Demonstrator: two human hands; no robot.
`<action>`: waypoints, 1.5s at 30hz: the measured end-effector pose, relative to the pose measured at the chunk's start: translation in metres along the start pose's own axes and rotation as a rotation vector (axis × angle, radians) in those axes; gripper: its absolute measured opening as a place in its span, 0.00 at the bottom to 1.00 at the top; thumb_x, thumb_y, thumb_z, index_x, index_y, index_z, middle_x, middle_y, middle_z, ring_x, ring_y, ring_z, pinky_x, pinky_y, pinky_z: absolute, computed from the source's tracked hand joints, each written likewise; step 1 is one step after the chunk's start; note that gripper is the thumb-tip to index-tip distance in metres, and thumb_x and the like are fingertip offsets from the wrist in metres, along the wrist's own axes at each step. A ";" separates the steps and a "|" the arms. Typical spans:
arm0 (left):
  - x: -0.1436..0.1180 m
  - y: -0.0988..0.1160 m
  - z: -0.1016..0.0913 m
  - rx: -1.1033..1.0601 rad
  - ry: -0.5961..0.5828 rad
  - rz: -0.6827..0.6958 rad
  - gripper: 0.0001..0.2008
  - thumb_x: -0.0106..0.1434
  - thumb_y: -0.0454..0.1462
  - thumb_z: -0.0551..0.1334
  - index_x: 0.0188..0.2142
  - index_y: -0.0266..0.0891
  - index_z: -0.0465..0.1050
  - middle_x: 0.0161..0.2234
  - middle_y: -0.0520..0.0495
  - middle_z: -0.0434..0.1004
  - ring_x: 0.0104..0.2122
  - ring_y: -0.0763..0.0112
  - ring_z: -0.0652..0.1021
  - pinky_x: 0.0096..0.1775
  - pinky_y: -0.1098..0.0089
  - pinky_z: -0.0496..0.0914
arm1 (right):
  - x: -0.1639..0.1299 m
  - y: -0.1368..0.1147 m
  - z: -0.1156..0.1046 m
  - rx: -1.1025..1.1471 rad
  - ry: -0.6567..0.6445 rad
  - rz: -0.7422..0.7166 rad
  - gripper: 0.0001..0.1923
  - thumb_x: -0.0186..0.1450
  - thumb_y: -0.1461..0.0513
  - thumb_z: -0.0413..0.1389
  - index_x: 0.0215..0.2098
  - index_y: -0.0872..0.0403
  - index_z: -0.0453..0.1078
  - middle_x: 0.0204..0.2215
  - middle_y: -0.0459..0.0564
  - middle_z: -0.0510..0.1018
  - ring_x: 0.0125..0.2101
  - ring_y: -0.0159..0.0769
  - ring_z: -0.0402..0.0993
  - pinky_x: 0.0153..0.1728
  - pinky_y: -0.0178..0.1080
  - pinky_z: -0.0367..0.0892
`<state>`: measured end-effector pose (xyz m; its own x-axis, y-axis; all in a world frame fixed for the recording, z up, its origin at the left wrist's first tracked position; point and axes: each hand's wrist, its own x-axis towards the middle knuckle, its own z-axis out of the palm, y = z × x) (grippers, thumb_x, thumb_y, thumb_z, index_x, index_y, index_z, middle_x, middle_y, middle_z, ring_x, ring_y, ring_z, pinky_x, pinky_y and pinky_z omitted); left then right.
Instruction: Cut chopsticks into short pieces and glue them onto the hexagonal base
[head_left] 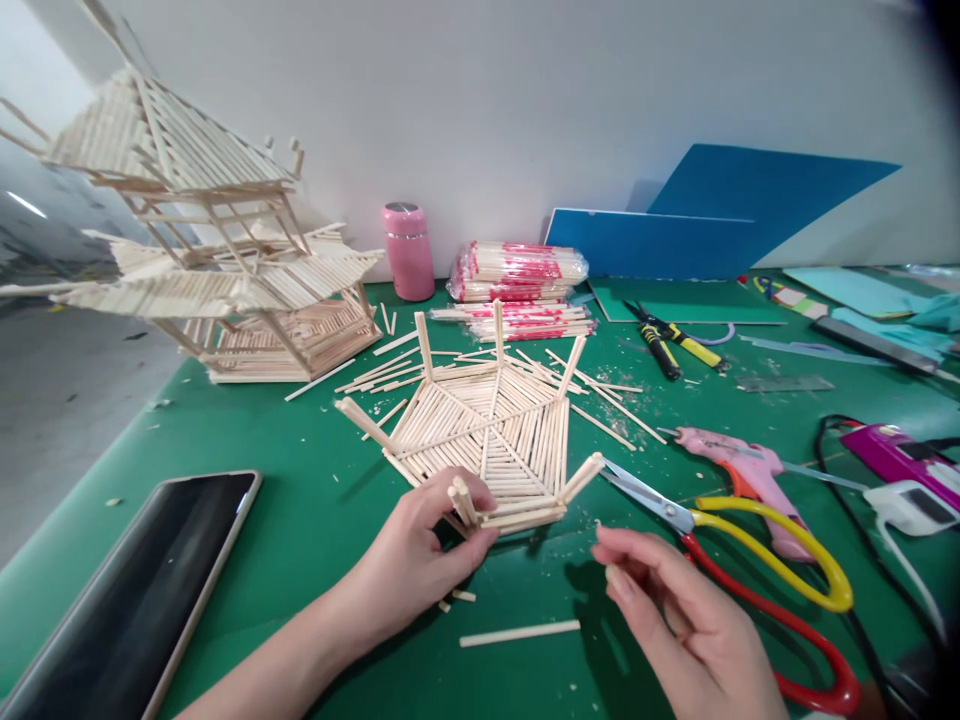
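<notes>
A hexagonal platform of thin wooden sticks lies in the middle of the table, with short upright posts at its corners. My left hand is closed around its near-left corner, thumb in front and fingers behind the post. Part of that corner is hidden by the hand. To the right of the platform, my right hand hovers with curled fingers, thumb and index finger slightly apart, and no held thing visible. A loose stick rests on the table between the hands. Scissors with yellow and red handles lie beside my right hand.
A two-roofed stick pavilion stands back left, near a pink flask and wrapped stick bundles. A phone lies left. Rightward are a pink glue gun, pliers and cables; blue boards lean behind.
</notes>
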<state>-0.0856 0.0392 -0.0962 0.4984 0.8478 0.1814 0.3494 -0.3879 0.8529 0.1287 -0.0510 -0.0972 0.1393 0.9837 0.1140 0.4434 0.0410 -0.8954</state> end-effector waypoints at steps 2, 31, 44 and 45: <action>0.001 0.001 0.000 -0.005 -0.002 -0.004 0.03 0.56 0.31 0.56 0.31 0.39 0.65 0.30 0.50 0.69 0.32 0.71 0.72 0.36 0.70 0.68 | 0.002 0.002 -0.002 -0.074 0.032 -0.057 0.10 0.61 0.62 0.52 0.41 0.50 0.69 0.36 0.49 0.77 0.34 0.35 0.75 0.31 0.29 0.71; -0.001 0.000 0.002 -0.014 0.010 -0.014 0.02 0.56 0.32 0.58 0.31 0.38 0.66 0.29 0.51 0.69 0.29 0.73 0.72 0.33 0.70 0.68 | 0.016 -0.022 0.038 -0.022 -0.169 -0.125 0.15 0.64 0.62 0.47 0.49 0.55 0.65 0.38 0.54 0.77 0.34 0.34 0.75 0.31 0.31 0.72; 0.000 0.001 0.002 -0.003 0.029 -0.027 0.03 0.54 0.32 0.58 0.31 0.37 0.68 0.29 0.50 0.72 0.30 0.71 0.72 0.35 0.67 0.68 | 0.013 -0.020 0.044 0.171 -0.164 0.093 0.16 0.64 0.60 0.48 0.49 0.55 0.65 0.42 0.55 0.74 0.37 0.37 0.74 0.38 0.39 0.71; 0.000 0.001 0.001 -0.001 0.026 -0.025 0.03 0.54 0.33 0.58 0.31 0.37 0.68 0.29 0.50 0.72 0.30 0.71 0.72 0.35 0.68 0.69 | 0.013 -0.021 0.044 0.178 -0.161 0.089 0.16 0.64 0.60 0.48 0.49 0.55 0.65 0.42 0.55 0.74 0.37 0.37 0.73 0.39 0.39 0.71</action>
<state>-0.0839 0.0386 -0.0960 0.4689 0.8661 0.1731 0.3604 -0.3665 0.8578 0.0824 -0.0314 -0.0960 0.0219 0.9994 -0.0261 0.2706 -0.0310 -0.9622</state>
